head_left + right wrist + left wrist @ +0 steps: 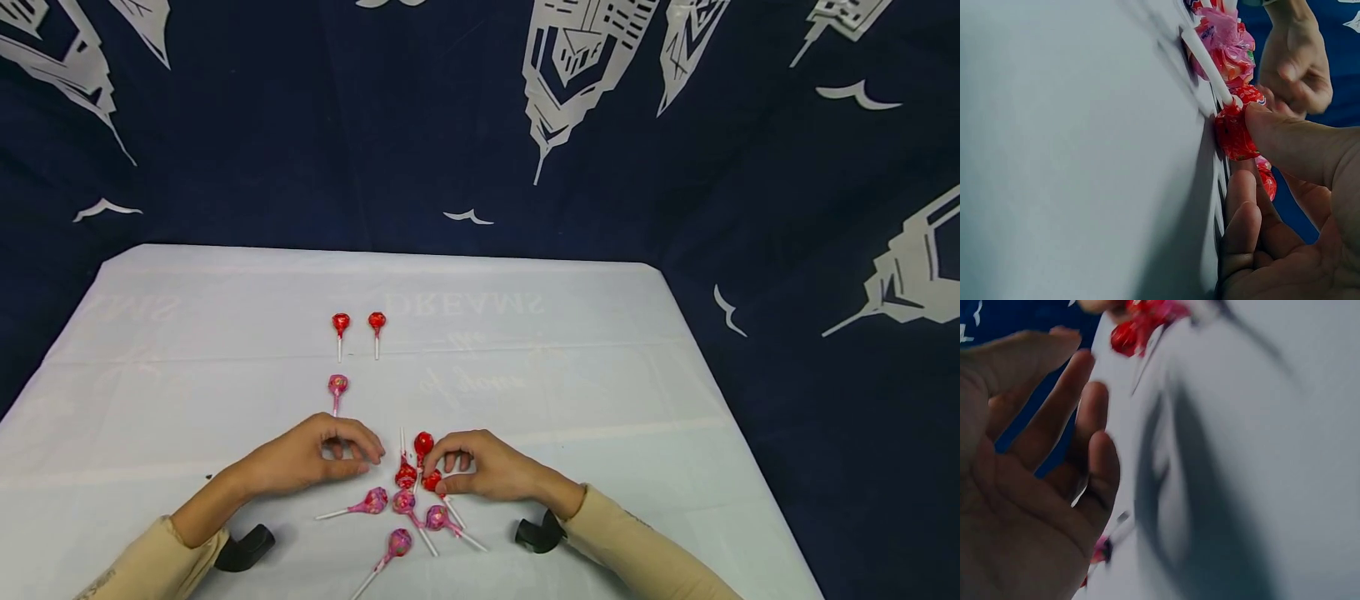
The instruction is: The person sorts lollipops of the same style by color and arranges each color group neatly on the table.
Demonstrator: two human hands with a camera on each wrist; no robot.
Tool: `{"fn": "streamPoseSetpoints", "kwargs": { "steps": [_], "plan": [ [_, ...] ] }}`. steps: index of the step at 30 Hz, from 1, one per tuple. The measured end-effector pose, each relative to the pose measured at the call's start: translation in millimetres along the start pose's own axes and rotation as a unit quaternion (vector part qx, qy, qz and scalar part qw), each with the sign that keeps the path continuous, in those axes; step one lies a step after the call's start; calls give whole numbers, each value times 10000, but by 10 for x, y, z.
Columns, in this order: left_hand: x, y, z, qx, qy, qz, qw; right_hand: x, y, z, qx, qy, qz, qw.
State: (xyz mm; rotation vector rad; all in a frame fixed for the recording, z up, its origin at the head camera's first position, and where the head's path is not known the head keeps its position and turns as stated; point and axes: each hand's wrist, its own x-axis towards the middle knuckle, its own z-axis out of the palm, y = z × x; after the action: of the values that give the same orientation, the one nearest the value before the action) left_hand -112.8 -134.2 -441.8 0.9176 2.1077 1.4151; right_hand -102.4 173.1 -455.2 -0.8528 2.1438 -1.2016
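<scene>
My right hand (498, 467) pinches the red-wrapped head of a lollipop (1234, 134) between thumb and fingers, its white stick slanting away. Two other red lollipops, one (423, 443) by the right fingertips and one (406, 476) to their left, lie close by. Left of this group, my left hand (326, 450) hovers with loosely bent fingers and nothing in its grasp; the left wrist view shows its bare palm (1029, 512). A pink lollipop (338, 384) lies just beyond the left hand, its stick end partly hidden. Several pink lollipops (403, 502) are spread in front of the hands.
Farther back on the white-covered table (600, 350), two red lollipops, a left one (341, 322) and a right one (377, 320), lie side by side. Black wrist pieces show at the left cuff (246, 548) and right cuff (538, 533). A dark blue patterned cloth (337, 125) hangs behind.
</scene>
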Motion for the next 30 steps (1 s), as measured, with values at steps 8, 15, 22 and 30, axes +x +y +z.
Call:
{"fn": "streamPoseSetpoints", "kwargs": {
  "steps": [8, 15, 22, 30],
  "plan": [
    [-30, -15, 184, -319, -860, 44, 9958, 2, 6, 0, -48, 0, 56, 10000],
    [-48, -29, 217, -120, -866, 10, 9962, 6, 2, 1, -37, -15, 46, 10000],
    [-63, -59, 235, -88, -836, -10, 9965, 8, -4, 0, -60, -21, -22, 10000],
    [-86, -99, 241, -68, -895, -7, 9960, -2, 13, 1, -125, -60, -183, 9997]
  ]
}}
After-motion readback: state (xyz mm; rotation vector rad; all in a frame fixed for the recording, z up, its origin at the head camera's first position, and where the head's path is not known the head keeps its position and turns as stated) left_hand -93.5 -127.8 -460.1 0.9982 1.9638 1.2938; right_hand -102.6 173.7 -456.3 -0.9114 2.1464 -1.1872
